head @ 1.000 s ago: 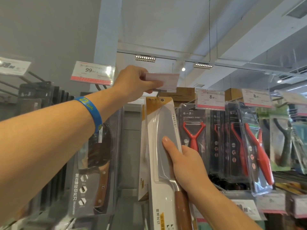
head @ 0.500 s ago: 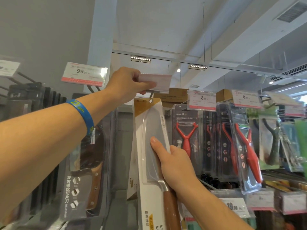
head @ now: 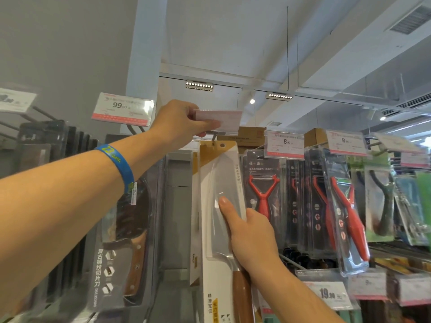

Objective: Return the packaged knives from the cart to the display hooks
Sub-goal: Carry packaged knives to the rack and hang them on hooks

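Observation:
A packaged cleaver point(head: 218, 183), on a white and yellow card with a wooden handle, is held upright in front of the display. My right hand point(head: 249, 238) grips its right edge, thumb across the clear blister. The card's hang hole sits just below a display hook point(head: 212, 135). My left hand point(head: 182, 122) reaches up and pinches the pink price tag point(head: 227, 120) at that hook's tip, tilting it upward. Whether the hook passes through the hole is hidden by the card's top.
Dark packaged cleavers point(head: 121, 241) hang at the left under a 99 price tag point(head: 123, 109). Red peelers point(head: 262, 194) in black packs hang at the right beneath 8.90 tags point(head: 284, 145). More packaged tools fill the far right. A 19.90 tag point(head: 331, 293) sits lower.
The view drifted slightly; the cleaver pack and my right hand shifted a little left. My left hand stays on the raised price tag.

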The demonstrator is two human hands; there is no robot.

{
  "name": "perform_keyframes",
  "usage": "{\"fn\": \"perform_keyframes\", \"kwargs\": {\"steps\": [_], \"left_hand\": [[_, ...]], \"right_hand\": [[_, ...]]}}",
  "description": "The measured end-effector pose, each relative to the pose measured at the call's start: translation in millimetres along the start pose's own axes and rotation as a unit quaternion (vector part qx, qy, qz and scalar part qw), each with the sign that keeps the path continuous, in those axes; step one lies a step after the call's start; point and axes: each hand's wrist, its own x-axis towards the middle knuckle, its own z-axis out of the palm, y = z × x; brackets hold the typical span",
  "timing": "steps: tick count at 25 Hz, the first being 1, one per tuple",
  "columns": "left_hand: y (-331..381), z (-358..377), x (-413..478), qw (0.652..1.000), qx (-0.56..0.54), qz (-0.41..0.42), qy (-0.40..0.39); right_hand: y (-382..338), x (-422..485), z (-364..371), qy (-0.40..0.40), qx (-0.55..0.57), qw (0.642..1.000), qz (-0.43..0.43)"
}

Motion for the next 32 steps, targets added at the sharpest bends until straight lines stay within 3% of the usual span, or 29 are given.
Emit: {"fn": "perform_keyframes", "kwargs": {"steps": [9,15,20,24,32], "left_hand": [[-1,2,0,1.0,-0.009,-0.007,0.002],[-2,1,4,1.0,-0.011,-0.003,0.007],[-4,3,5,1.0,-0.006,0.001,0.014],[-5,1,5,1.0,0.006,0.011,0.015],[-12,-2,3,1.0,0.017,0.012,0.015]], "right_hand": [[-9,-3,11,-0.032,-0.027,0.999,-0.01],[-10,1,3,-0.03,0.03,0.999,0.006],[-9,0,9,-0.022,0.001,1.0,0.014],[-15,-2,21,-0.012,-0.087,0.996,-0.001],[-1,-5,36,0.025,-0.008,0.999,0.025]]}}
